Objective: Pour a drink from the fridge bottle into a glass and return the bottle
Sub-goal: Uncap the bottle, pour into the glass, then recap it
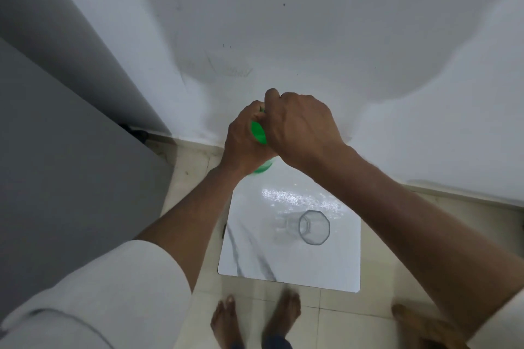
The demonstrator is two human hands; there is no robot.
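A green bottle (258, 133) stands at the far corner of a small white marble-top table (255, 258). My left hand (243, 142) is wrapped around the bottle's body. My right hand (297, 122) is closed over the bottle's top, hiding the cap and neck. Only slivers of green show between and below the hands. A clear empty faceted glass (314, 227) stands upright on the table, nearer to me and to the right of the bottle, apart from both hands.
A grey fridge side (56, 150) fills the left. A white wall (283, 37) rises just behind the table. Beige floor tiles (312, 317) surround it, with my bare feet (255, 317) at the table's near edge.
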